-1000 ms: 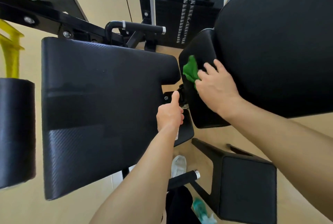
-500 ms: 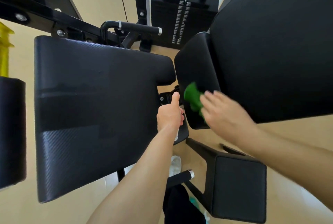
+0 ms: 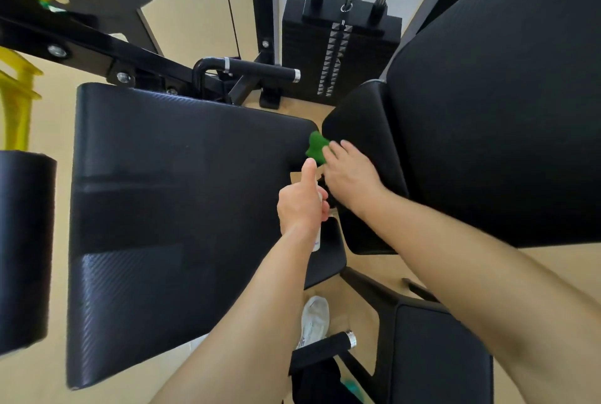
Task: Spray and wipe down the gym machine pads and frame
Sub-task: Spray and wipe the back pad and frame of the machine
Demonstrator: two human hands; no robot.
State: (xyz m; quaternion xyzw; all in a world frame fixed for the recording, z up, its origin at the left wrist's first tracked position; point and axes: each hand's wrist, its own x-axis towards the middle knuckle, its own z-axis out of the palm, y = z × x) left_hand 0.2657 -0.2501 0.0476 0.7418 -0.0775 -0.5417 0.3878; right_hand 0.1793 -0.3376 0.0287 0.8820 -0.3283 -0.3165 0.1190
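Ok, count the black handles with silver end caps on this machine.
2. The upper handle lies above the large flat pad, near the weight stack. The lower handle sticks out at the bottom centre. Others may be hidden behind pads.

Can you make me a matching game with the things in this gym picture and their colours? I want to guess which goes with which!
Things:
1. cloth
2. spray bottle
3. weight stack
4. curved bracket at the far left edge

Colours:
a. black
b. yellow
c. green
d. white

Right pairs: 1-c, 2-d, 3-a, 4-b.
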